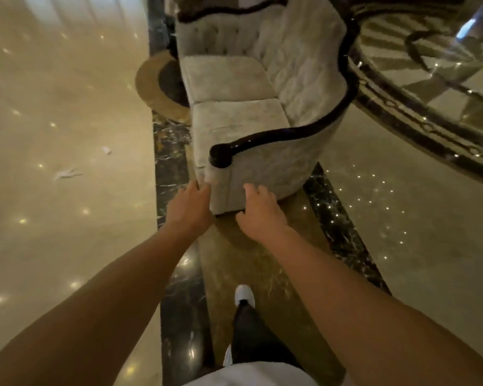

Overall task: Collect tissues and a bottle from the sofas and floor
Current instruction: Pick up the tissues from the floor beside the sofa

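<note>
A pale grey two-seat sofa with dark glossy wooden trim stands ahead of me; its seat cushions look bare. Two white tissues lie on the polished floor to the left, one crumpled and one flatter. My left hand and my right hand reach forward in front of the sofa's near arm, fingers loosely curled and apart, holding nothing. No bottle is visible.
Shiny beige marble floor with a dark marble border strip runs past the sofa. A round patterned floor inlay lies to the right. My leg and white shoe step forward below.
</note>
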The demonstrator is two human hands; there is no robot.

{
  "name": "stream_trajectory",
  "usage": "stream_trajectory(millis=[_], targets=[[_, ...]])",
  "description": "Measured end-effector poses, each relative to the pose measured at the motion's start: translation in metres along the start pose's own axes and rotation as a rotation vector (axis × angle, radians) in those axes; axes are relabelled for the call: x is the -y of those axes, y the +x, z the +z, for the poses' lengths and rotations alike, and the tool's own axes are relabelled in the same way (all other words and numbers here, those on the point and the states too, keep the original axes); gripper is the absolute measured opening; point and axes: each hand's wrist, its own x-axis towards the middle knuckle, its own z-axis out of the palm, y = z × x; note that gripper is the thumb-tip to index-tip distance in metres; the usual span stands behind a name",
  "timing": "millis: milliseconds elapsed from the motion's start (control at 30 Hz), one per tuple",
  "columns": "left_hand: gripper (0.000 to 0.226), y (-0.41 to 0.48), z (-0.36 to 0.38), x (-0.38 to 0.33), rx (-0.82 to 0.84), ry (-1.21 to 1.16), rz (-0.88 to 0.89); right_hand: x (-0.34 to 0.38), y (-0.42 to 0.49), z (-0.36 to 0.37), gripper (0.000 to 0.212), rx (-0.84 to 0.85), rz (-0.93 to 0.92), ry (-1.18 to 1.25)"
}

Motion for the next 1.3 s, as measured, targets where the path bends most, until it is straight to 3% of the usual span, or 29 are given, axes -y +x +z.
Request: stream_trajectory(millis=[167, 267, 467, 733, 900, 1300], targets=[[0.058, 0.002, 0.001, 0.111, 0.032, -0.015, -0.242, 0.087, 0.062, 0.059, 0.056, 0.122, -0.144, -0.040], [0.050, 0.016, 0.001, 0.178, 0.059, -0.009, -0.339, 0.138, 0.108, 0.096, 0.050, 0.200, -0.181, -0.074], [0.048, 0.086, -0.011, 0.318, 0.104, -0.015, -0.475, 0.250, 0.229, 0.164, 0.062, 0.316, -0.187, -0.133], [0.044, 0.158, -0.063, 0.462, 0.100, -0.091, -0.673, 0.393, 0.353, 0.189, 0.063, 0.375, -0.311, -0.205], [0.045, 0.206, -0.078, 0.534, 0.091, -0.148, -0.735, 0.460, 0.426, 0.197, 0.061, 0.390, -0.381, -0.243], [0.047, 0.366, -0.052, 0.764, 0.303, -0.229, -0.752, 0.605, 0.644, 0.297, 0.058, 0.479, -0.255, -0.359]])
